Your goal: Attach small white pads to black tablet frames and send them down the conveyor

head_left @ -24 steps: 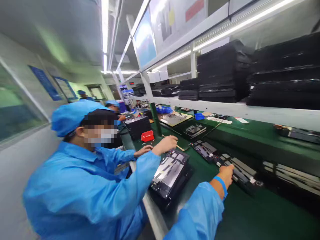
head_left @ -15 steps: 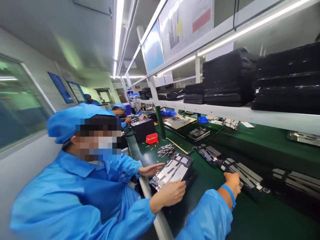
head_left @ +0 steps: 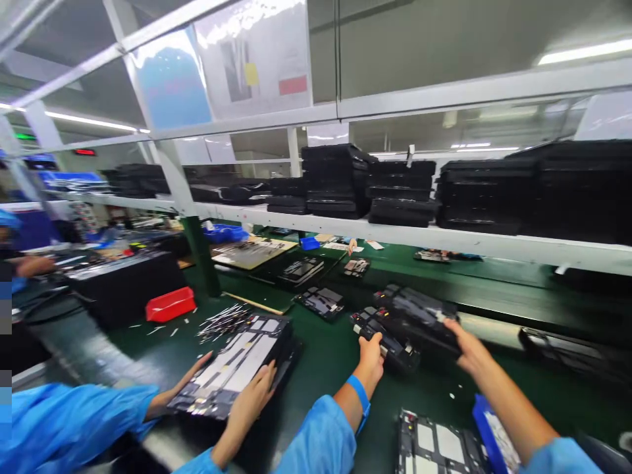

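Observation:
My left hand (head_left: 371, 353) grips the near left corner of a black device assembly (head_left: 407, 324) that lies on the green conveyor belt (head_left: 494, 296). My right hand (head_left: 467, 347) holds the same assembly at its right end. A blue strap circles my left wrist. Another open device (head_left: 434, 446) lies right below my arms. To my left, a co-worker's two hands (head_left: 254, 392) hold a stack of open device frames (head_left: 237, 368).
A red bin (head_left: 170, 304) and a pile of loose screws (head_left: 224, 319) lie left of the co-worker's stack. More devices (head_left: 320, 301) sit along the belt. Stacks of black trays (head_left: 399, 187) fill the white shelf above. A blue bin (head_left: 486, 431) is by my right forearm.
The view swung right, away from the co-worker. My right hand has come into view and taken the assembly's right end. The co-worker now holds the stack with both hands.

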The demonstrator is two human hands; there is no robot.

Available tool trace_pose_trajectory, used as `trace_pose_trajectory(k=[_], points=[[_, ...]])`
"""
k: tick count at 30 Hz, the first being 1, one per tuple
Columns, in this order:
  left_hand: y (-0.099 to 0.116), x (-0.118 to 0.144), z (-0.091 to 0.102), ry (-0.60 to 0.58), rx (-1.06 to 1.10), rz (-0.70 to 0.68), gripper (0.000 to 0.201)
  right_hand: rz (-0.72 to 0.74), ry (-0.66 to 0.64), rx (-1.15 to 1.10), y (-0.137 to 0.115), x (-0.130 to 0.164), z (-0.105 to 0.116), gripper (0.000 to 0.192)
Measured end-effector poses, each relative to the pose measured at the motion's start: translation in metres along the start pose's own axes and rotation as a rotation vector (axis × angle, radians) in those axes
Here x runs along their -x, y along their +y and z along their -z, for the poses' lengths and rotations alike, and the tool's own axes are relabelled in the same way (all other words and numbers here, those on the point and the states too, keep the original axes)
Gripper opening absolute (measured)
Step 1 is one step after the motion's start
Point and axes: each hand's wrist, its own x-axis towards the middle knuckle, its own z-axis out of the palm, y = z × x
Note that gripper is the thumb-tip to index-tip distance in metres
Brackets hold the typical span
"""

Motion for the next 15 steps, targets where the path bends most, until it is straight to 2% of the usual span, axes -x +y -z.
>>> trace_pose_trajectory(k=[3,7,12,15], points=[[-0.002,0.017,-0.001,-0.025,0.033,0.007,0.022,0.002,-0.113,-0.036,0.019,0.015,-0.018,0.031],[0.020,0.033,0.024,-0.036,0.080,-0.047,0.014,0.086,-0.171,-0.036,0.049,0.030,-0.052,0.047],[0.036,0.038,0.049,-0.041,0.039,-0.118,0.038,0.185,-0.259,0.023,0.070,0.051,-0.066,0.056],[0.044,0.035,0.061,0.004,-0.020,-0.204,0.040,0.202,-0.320,0.087,0.080,0.062,-0.066,0.059]])
